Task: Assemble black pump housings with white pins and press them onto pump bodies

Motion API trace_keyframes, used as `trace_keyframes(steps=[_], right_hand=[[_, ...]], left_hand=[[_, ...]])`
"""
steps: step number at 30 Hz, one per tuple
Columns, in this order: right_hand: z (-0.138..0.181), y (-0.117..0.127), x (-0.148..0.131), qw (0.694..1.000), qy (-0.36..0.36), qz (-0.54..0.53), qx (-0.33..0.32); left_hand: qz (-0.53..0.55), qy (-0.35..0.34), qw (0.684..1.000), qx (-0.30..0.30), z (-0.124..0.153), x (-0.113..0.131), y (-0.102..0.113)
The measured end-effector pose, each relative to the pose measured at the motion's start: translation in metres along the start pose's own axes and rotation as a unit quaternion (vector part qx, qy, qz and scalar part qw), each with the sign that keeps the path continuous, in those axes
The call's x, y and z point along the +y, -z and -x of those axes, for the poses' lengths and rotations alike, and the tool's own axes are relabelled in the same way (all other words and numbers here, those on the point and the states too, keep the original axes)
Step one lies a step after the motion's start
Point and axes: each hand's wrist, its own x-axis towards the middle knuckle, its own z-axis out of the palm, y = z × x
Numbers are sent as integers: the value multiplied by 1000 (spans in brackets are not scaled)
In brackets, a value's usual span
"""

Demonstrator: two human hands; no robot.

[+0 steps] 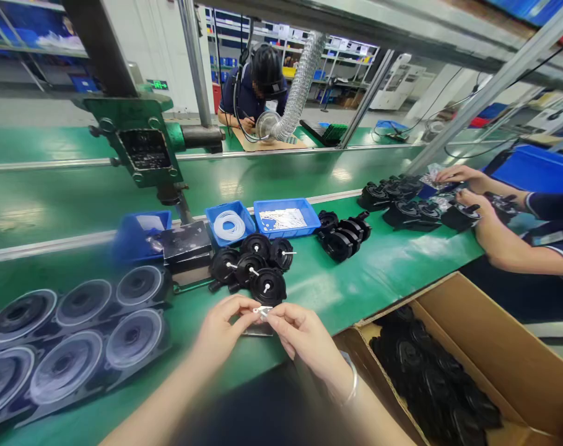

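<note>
Pinched between the fingertips of my left hand (230,325) and my right hand (304,331) is a small white plastic part (262,311). Both hands are closed on it, close to the front edge of the bench. A flat metallic piece (257,328) shows below the fingers. Just beyond sit several round black housings (268,286) with white pins standing in their centres. Farther back, a blue tray (312,223) holds many small white parts, and a blue bin (209,218) beside it has a coil of white tubing (229,225).
A green press (142,139) stands at the left, behind a black block (187,244). Large round parts in trays (67,365) fill the left bench. An open cardboard box (485,334) of black parts is at right. A co-worker's hands (467,186) handle black housings; another person (262,80) sits opposite.
</note>
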Motion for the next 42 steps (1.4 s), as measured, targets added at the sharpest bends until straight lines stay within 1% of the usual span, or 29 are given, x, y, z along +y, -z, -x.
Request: trace_keyframes(steps=[2,6,8,11,16,19,24,28,31,33,35,40,41,42], right_hand=[[1,-1,1,999,15,38,11],[2,-4,2,988,76,133,36],[2,-5,3,979,91,175,48],[3,-6,2,964,116,232,63],[6,-6,-2,935,181,296,76],[9,-6,-2,920,211,319,83],[13,-7,-5,913,229,327,82],[18,-7,-8,911,236,327,82],[21,-7,-9,902,252,340,87],[21,-6,-10,885,272,366,91],[22,-6,-12,862,297,400,95],[24,-7,-15,781,338,512,121],[24,-7,-14,769,341,526,124],[24,-8,-13,766,343,530,124]], left_hand=[[-50,-44,998,11,0,-2,0],[-87,-107,990,23,0,-7,-2],[-99,-122,987,26,1,-9,-2],[-109,-126,986,25,1,-11,-2],[-107,-104,989,14,0,-8,2],[-82,-81,993,8,1,-6,3],[30,-13,999,-2,3,-2,2],[143,42,988,-28,4,1,0],[161,55,985,-33,5,5,1],[151,51,987,-28,5,8,1],[155,49,986,-25,5,10,2],[171,68,983,-29,4,13,3],[164,76,983,-33,4,12,3],[155,85,983,-37,4,10,3]])
